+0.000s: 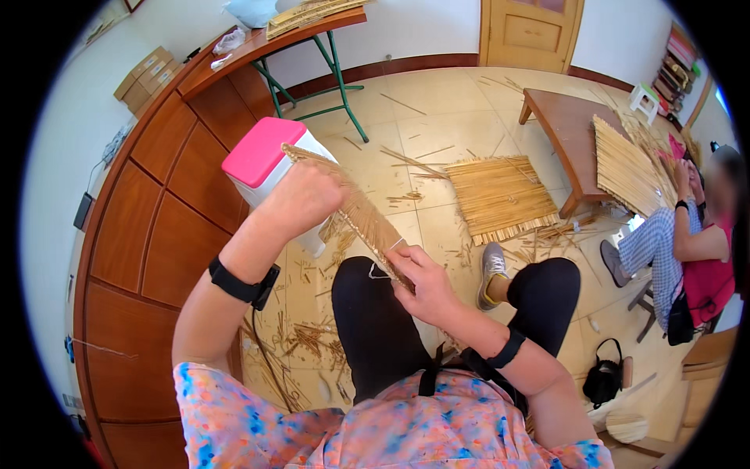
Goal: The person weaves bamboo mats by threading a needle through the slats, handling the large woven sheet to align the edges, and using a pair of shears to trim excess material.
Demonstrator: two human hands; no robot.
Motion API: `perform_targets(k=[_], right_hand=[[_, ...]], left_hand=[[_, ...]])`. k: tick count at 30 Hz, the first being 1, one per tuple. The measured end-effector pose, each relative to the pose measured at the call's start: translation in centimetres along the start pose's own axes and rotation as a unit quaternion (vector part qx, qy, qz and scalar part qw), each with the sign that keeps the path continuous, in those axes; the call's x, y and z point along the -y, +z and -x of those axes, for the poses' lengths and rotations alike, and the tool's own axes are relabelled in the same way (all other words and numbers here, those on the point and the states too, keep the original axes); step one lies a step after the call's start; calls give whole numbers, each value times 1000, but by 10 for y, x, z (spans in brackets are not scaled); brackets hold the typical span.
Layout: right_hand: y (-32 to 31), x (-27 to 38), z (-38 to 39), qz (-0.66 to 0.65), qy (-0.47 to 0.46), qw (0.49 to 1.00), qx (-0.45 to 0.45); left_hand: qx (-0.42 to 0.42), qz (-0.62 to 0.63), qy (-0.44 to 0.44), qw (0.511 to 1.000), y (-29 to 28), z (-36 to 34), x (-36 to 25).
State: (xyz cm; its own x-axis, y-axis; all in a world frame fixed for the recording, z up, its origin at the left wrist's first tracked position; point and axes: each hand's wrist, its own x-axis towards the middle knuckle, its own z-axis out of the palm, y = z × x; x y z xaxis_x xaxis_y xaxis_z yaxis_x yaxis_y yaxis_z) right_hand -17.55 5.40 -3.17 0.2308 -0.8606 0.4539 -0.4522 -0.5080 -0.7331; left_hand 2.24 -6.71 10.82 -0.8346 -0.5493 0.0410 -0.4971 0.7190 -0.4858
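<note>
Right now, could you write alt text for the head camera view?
A straw panel slants across the view, the left hand closed at its upper part and the right hand gripping its lower end. A straw mat lies on scrap-strewn tiles; another person sits at right.

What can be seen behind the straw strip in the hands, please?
Beyond the straw strip, a white container with a pink lid and straw scraps on the tiled floor show. Whatever the strip and left hand cover cannot be seen.
</note>
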Motion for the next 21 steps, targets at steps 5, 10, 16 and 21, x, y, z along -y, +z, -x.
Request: perform_targets(k=[5, 10, 16, 21], right_hand=[[-24, 11, 0, 40, -89, 995, 31], [-75, 14, -27, 251, -248, 936, 19], [-86, 52, -2, 166, -109, 974, -111], [-26, 42, -33, -121, 128, 973, -148]], left_hand=[[-20, -41, -17, 999, -35, 33, -15], [-59, -43, -99, 992, -48, 59, -39], [-76, 23, -328, 941, -33, 68, -70], [-84, 167, -463, 866, -18, 20, -124]])
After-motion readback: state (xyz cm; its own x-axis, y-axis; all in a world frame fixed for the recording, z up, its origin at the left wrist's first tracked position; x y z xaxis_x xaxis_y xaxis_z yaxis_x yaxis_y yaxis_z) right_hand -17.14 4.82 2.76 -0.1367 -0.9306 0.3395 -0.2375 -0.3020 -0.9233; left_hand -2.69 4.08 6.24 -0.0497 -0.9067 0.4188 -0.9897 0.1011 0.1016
